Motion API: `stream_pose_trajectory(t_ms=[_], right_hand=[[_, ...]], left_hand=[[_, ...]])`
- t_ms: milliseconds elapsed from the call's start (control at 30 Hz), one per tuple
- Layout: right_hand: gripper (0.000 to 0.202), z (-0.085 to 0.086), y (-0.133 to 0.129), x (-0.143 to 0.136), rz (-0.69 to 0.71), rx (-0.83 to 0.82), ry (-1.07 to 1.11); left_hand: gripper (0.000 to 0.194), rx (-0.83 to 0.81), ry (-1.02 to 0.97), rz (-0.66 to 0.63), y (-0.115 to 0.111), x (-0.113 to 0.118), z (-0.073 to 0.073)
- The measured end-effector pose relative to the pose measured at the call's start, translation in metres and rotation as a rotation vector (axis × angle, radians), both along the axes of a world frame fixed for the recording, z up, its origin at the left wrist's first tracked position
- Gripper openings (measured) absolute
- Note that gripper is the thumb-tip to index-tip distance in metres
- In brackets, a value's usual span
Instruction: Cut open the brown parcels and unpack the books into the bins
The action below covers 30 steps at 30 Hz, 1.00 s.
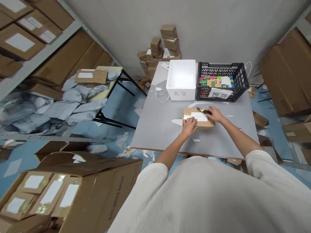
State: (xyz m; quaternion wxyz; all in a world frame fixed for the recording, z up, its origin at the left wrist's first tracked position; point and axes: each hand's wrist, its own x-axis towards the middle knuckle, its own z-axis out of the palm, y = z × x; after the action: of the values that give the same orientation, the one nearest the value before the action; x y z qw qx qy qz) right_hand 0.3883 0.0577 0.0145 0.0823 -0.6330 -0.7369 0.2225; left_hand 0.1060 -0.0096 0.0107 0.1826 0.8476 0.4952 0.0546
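Note:
A small cardboard box (203, 124) with a white label (199, 116) and shiny tape lies on the grey table (157, 129) in front of me. My left hand (189, 126) rests on the box's left end, fingers stretched over its top and beside the label. At the right end, my right hand (214, 114) is closed around a yellow and black box cutter (204, 111). Its tip points left over the box's far edge. Part of my right hand touches or hovers over the box; I cannot tell which.
Behind the box stand a white bin (181, 94) and a black crate (240, 84) holding colourful books (216, 82). A white cable (160, 94) and torn paper lie on the table. Left are grey parcels (63, 108) and a large carton (104, 194); small boxes (170, 42) are stacked behind.

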Motion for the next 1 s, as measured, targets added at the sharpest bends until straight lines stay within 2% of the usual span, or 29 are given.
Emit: stream_pose_trajectory(t_ms=[67,167,267,333,500,633,733,867,1000], right_hand=[[0.055,0.000,0.006,-0.008,0.013,-0.020,-0.016],[0.053,0.002,0.005,-0.008,0.004,-0.030,-0.017],[0.051,0.006,-0.006,-0.001,-0.040,-0.054,-0.047],[0.052,0.008,-0.017,0.004,-0.077,-0.081,-0.059],[0.054,0.013,-0.050,0.009,-0.157,-0.058,0.011],[0.049,0.013,-0.078,0.008,-0.248,-0.108,0.100],[0.049,0.008,-0.102,0.002,-0.286,-0.165,0.174],[0.050,-0.001,-0.125,-0.006,-0.291,-0.227,0.339],[0.049,-0.003,-0.126,0.000,-0.332,-0.170,0.457]], left_hand=[[0.049,0.015,0.012,0.015,-0.002,-0.003,0.001],[0.047,0.024,0.039,0.139,-0.005,-0.006,0.001],[0.047,-0.040,0.032,0.262,-0.007,-0.010,-0.002],[0.043,-0.112,0.008,0.294,-0.006,-0.013,-0.005],[0.039,-0.172,-0.140,0.246,0.002,-0.017,-0.015],[0.041,-0.151,-0.312,0.216,0.011,-0.006,-0.021],[0.043,-0.133,-0.362,0.171,0.022,0.006,-0.021],[0.046,-0.093,-0.259,0.130,0.031,0.019,-0.012],[0.057,-0.039,-0.080,0.212,0.024,0.042,0.000]])
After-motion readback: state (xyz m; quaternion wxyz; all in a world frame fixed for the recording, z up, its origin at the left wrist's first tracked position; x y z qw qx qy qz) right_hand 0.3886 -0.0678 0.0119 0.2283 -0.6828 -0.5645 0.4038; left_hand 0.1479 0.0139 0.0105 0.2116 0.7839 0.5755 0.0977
